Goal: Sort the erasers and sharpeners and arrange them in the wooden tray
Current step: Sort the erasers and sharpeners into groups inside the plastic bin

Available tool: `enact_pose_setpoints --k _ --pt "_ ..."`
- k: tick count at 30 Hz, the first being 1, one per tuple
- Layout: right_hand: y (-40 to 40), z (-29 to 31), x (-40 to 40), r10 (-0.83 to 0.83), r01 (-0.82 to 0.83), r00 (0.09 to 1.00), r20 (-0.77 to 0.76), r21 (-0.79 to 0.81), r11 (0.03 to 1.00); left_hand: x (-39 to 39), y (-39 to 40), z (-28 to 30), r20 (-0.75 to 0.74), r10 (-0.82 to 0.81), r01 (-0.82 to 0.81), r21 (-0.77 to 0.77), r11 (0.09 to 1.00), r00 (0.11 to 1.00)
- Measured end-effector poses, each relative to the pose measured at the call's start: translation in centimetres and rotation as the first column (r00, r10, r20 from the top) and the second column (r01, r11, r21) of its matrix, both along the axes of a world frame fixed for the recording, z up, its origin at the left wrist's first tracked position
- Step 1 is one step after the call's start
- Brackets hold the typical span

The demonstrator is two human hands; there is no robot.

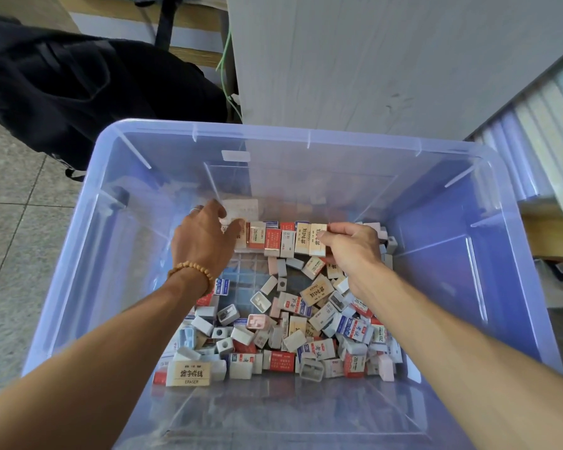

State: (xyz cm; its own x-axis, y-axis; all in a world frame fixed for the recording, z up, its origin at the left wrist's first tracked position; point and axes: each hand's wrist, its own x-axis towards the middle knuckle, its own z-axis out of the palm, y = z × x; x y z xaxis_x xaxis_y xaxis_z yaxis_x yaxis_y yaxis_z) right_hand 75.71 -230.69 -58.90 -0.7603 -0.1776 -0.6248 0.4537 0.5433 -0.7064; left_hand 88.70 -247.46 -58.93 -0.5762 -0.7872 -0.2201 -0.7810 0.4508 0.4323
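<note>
A big translucent blue plastic bin (pixel 88 254) fills most of the view, and both forearms reach down into it from six o'clock. No wooden tray can be made out; the sorting seems to be going on across the bin's floor, where a gridded patch shows bare near the centre.

From about three o'clock round to seven o'clock lies the unsorted heap (pixel 293 336): boxed erasers in cream, red and blue-and-white sleeves mixed with small grey and white sharpeners, lying at every angle. At twelve o'clock of that heap stands the sorted row (pixel 278 239), erasers set upright on edge, side by side and touching, against the far side of the floor.

The step in hand looks like building this row. The right hand (pixel 351 246) comes in from five o'clock, wrist bent, thumb and fingertips pinching a cream eraser (pixel 317 241) at the row's right end, touching its neighbour. The left hand (pixel 203 237), with a bead bracelet (pixel 192 271) at the wrist and a ring on one finger, arrives from seven o'clock and sits at the row's left end; its fingers curl toward the end packets, but whether they grip one or merely brace the row I cannot tell.

Next, the cream eraser probably needs seating flush and releasing without toppling its neighbours, then another matching eraser fetched from the heap.
</note>
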Motion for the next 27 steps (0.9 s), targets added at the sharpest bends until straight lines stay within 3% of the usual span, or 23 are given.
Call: enact_pose_setpoints --k 2,4,7,12,22,27 --pt "-0.3 -0.3 0.2 -0.016 0.016 1.0 0.0 0.006 1.0 0.4 1.2 0.3 -0.021 -0.198 0.197 -0.061 0.979 0.98" --pt "-0.7 -0.4 0.3 -0.011 0.011 1.0 -0.019 0.004 1.0 0.6 2.3 0.1 0.067 -0.408 0.413 -0.136 0.9 0.911" --pt "-1.3 -0.2 0.4 0.03 -0.029 0.996 -0.085 0.009 1.0 0.0 3.1 -0.5 0.177 -0.513 0.54 -0.185 0.821 0.84" --pt "-1.7 -0.6 0.2 0.158 -0.145 0.964 -0.212 0.077 0.986 -1.5 3.8 -1.5 0.132 -0.475 0.493 -0.232 0.838 0.87" --pt "-1.9 -1.2 0.2 0.115 -0.097 0.964 -0.239 0.084 0.992 0.2 2.4 -1.5 0.03 -0.431 0.423 -0.262 0.867 0.902" --pt "-2.2 -1.3 0.2 0.094 -0.075 0.969 -0.229 0.091 0.993 0.5 1.3 -1.8 -0.017 -0.431 0.419 -0.206 0.884 0.902"
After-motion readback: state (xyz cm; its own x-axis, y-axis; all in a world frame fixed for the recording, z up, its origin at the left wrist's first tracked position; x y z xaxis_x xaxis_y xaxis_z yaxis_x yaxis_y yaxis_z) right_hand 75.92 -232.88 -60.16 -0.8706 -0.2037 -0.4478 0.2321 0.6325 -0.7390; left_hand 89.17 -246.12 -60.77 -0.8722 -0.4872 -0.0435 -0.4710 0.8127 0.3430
